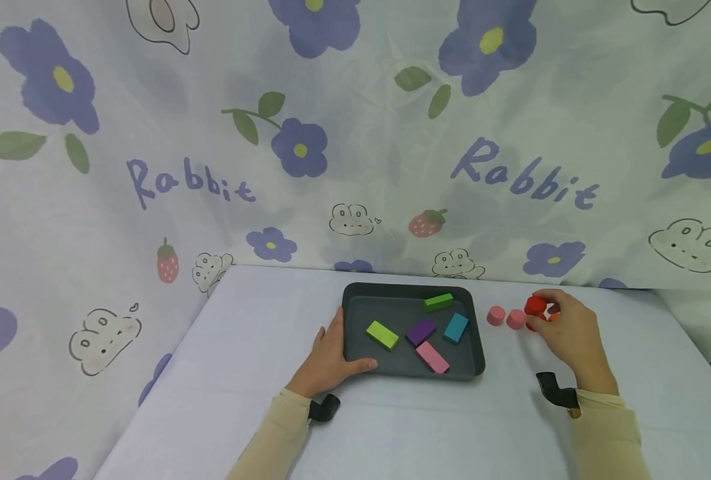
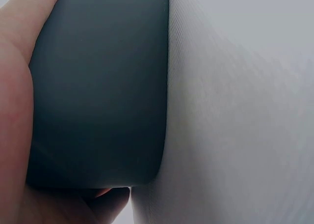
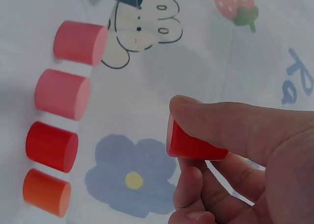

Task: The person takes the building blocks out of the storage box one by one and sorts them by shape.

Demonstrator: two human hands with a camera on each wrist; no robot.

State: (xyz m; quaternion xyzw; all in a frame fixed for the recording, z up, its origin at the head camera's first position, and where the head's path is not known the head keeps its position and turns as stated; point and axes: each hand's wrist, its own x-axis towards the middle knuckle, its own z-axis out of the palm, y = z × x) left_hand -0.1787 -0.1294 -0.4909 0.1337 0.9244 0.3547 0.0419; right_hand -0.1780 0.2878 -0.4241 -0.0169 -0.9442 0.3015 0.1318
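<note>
My left hand point(image 1: 327, 357) holds the near-left corner of a dark grey tray point(image 1: 355, 303), thumb at its front rim and fingers along its left side. Close up, the left wrist view shows the tray's outer wall point(image 2: 100, 86) against the hand. Off the tray's right side, my right hand point(image 1: 574, 333) pinches a red cylinder block point(image 3: 194, 141) between thumb and fingers, raised above the table. Near it stand two pink cylinder blocks point(image 1: 496, 315), another red cylinder block point(image 3: 52, 146) and an orange cylinder block point(image 3: 46, 192), lined up in a row.
Inside the tray lie rectangular blocks: yellow-green point(image 1: 382, 335), green point(image 1: 438, 303), purple point(image 1: 421, 332), blue point(image 1: 455, 328) and pink point(image 1: 432, 357). A white cloth covers the table point(image 1: 415, 433). Behind it hangs a curtain point(image 1: 379, 160) printed with flowers and rabbits.
</note>
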